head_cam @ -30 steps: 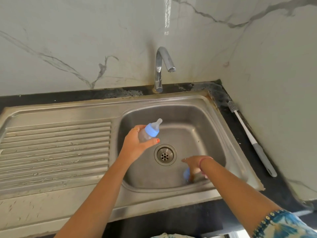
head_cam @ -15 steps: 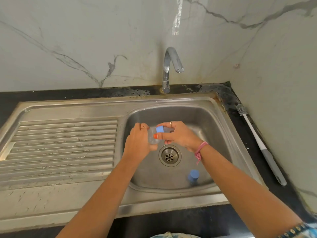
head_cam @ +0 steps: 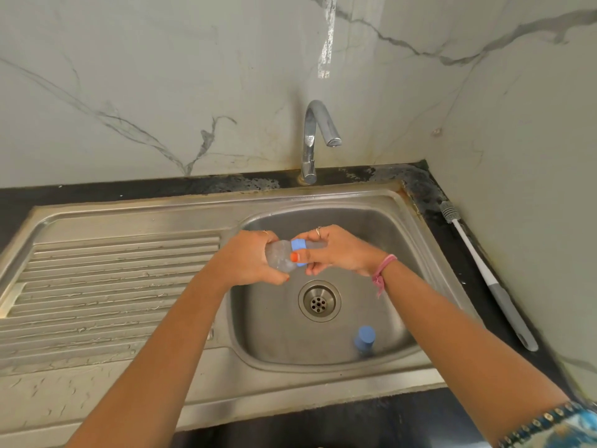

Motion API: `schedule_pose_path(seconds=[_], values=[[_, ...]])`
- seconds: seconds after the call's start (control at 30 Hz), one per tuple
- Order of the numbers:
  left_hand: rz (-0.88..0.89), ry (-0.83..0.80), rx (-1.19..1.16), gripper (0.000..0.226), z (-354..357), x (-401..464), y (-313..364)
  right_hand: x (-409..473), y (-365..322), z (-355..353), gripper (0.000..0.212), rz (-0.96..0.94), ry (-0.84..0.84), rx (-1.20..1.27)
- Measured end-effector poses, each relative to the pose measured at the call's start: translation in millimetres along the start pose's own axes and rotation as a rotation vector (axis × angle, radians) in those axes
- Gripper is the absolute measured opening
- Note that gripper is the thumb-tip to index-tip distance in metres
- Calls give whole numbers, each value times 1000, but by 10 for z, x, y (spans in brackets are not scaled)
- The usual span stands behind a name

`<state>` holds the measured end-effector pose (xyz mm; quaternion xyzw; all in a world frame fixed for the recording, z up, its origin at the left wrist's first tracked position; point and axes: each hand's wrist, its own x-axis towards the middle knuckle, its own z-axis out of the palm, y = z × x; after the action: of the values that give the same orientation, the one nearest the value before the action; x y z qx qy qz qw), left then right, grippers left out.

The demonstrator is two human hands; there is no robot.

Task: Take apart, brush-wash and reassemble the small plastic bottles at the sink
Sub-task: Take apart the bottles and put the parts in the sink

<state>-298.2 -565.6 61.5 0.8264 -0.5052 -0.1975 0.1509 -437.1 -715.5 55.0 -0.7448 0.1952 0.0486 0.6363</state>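
Colours and patterns at the sink station

The bottle [head_cam: 280,257] has a clear, colourless body and a light blue collar [head_cam: 298,250]; a second bottle [head_cam: 364,340] in the basin shows a matching blue top. The sink [head_cam: 416,227] is brushed silver-grey steel, with parallel raised ribs across its draining board [head_cam: 106,286]. The tap [head_cam: 315,140] is polished chrome. The wall [head_cam: 161,76] is off-white with grey marble veining. The countertop [head_cam: 129,190] is black. The brush [head_cam: 484,273] has a white stem, grey bristles and a grey handle. The thumbnail [head_cam: 294,257] is orange-red. The wrist band [head_cam: 382,270] is pink. The sleeve [head_cam: 568,428] is blue-patterned.
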Motion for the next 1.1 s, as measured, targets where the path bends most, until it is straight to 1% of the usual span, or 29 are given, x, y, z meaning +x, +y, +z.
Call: schedule_pose_path(seconds=[0.03,0.07,0.13,0.2,0.23,0.27,0.33,0.37,0.43,0.53,0.63,0.7,0.77,0.8,0.87,0.93,0.97,1.0,1.03,1.1], values=[[34,7,108,48,18,14,24,-2,-60,-59,26,82,-89,-60],[91,54,263,52,41,21,74,2,-118,-108,24,171,-180,-133],[256,227,573,62,101,35,175,26,-189,-156,17,326,-338,-269],[356,330,699,69,104,22,283,50,-197,-160,11,410,-418,-315],[378,361,728,69,95,21,312,62,-190,-168,9,421,-411,-311],[393,382,737,68,91,43,310,66,-177,-183,13,407,-379,-306],[415,396,773,65,52,80,287,85,-144,-189,31,327,-281,-353],[414,391,793,63,40,99,273,87,-132,-171,35,282,-234,-397],[422,386,807,58,12,138,247,102,-105,-112,33,193,-149,-467],[399,325,771,51,-29,184,194,108,-66,-45,26,92,-53,-474],[371,255,734,47,-77,205,167,126,-17,-19,25,63,-10,-492],[351,165,702,44,-129,176,197,161,19,-3,24,37,4,-500],[282,174,733,44,-146,218,184,179,1,-5,22,34,-13,-506],[291,180,753,45,-164,215,197,179,-37,-25,23,53,-46,-518],[420,248,869,45,-202,195,231,158,-158,-98,21,134,-178,-482],[530,387,976,31,-197,206,229,134,-253,-182,15,252,-333,-281],[565,446,1013,25,-183,206,218,138,-268,-212,17,287,-373,-194],[584,496,1037,25,-164,201,208,147,-262,-227,20,306,-378,-143],[588,526,1065,30,-155,189,223,154,-244,-224,20,319,-363,-118],[571,565,1123,36,-126,195,220,160,-206,-186,9,318,-326,-118]])
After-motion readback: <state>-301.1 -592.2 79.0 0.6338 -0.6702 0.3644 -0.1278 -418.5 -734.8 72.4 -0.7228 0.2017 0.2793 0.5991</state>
